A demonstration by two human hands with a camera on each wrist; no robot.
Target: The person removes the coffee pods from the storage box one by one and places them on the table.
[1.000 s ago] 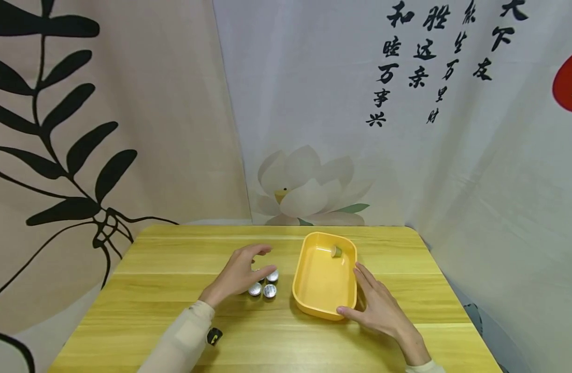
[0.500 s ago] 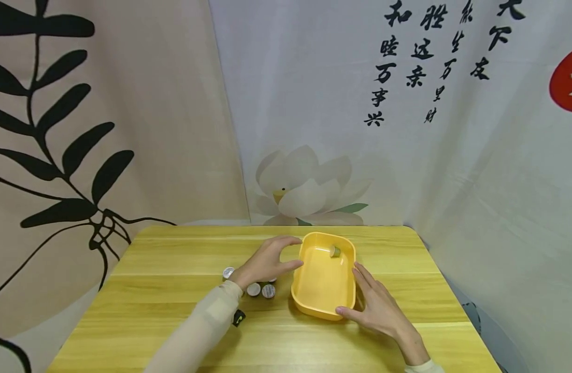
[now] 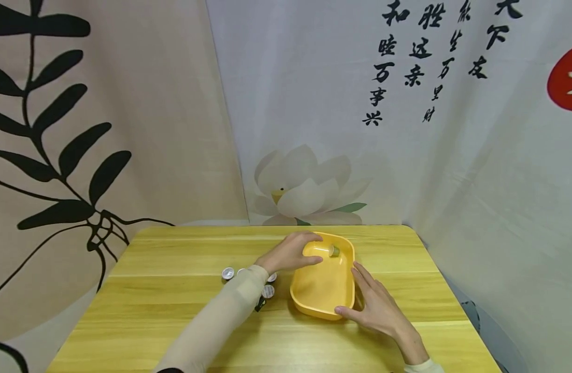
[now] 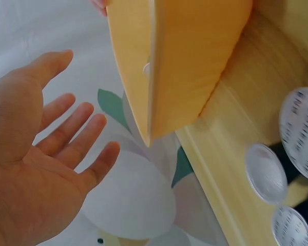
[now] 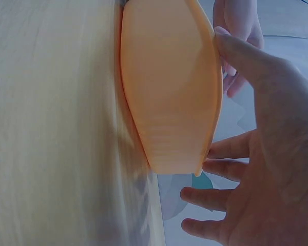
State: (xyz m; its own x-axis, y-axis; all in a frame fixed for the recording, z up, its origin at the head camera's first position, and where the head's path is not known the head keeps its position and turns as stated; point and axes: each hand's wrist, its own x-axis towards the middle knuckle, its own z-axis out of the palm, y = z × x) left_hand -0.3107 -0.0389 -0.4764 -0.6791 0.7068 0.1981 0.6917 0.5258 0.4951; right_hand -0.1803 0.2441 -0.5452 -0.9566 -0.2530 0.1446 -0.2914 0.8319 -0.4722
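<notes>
My left hand point(image 3: 292, 252) hovers over the far left part of a yellow tray point(image 3: 320, 290), its fingers spread and relaxed. Nothing shows in its palm in the left wrist view. Inside the tray, just right of those fingertips, lies a small green capsule point(image 3: 334, 251) with a pale end. My right hand point(image 3: 379, 313) rests at the tray's right side, thumb at the near corner and fingers along the rim; straight fingers show in the right wrist view. Left of the tray stand several small dark capsules point(image 4: 267, 174) with silver lids, partly hidden by the left sleeve in the head view.
The tray and capsules are on a yellow wooden table point(image 3: 141, 311). Behind it hangs a pale cloth point(image 3: 304, 103) printed with plants, a lotus and dark writing. A small black item point(image 3: 260, 304) shows beneath the left sleeve.
My left hand has travelled right, from above the silver-lidded capsules to over the tray. My right hand keeps its place on the tray, and the green capsule lies where it was.
</notes>
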